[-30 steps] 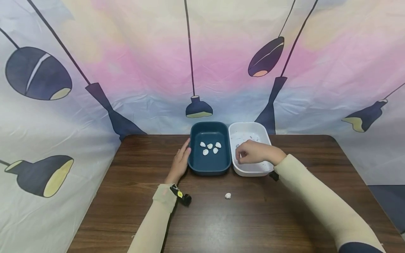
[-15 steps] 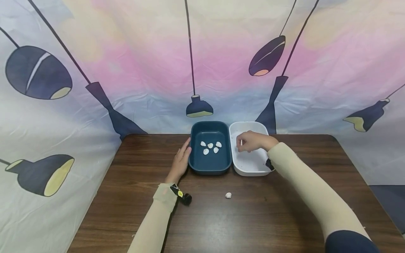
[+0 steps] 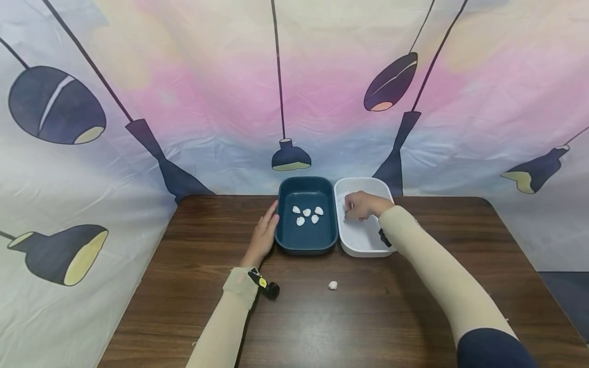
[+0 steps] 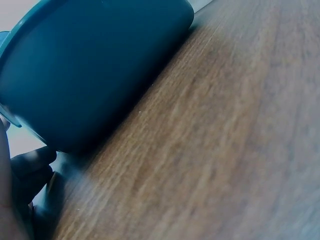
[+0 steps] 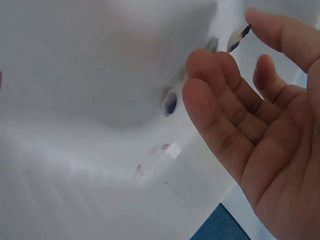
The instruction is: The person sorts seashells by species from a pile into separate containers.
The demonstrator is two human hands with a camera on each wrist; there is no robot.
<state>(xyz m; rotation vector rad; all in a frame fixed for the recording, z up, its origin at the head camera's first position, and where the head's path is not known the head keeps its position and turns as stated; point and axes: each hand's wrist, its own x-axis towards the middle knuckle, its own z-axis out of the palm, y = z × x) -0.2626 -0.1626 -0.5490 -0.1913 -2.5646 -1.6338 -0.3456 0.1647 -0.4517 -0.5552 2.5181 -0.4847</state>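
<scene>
Inside blue tub [image 3: 306,244]: five shells [image 3: 307,214].

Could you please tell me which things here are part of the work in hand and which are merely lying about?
In use:
- right hand reaching into the white tray
- left hand resting against the blue tray
- five white pieces in the blue tray

Lying about:
- one white piece on the table
- lamp-print backdrop

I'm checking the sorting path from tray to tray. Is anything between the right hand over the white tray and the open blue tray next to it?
Nothing visible blocks it. The right hand is over the white tray, which sits directly beside the blue tray; only their adjoining rims lie between. Five white shells lie mid-tray. The left hand rests against the blue tray's far side, outside that path.
</scene>
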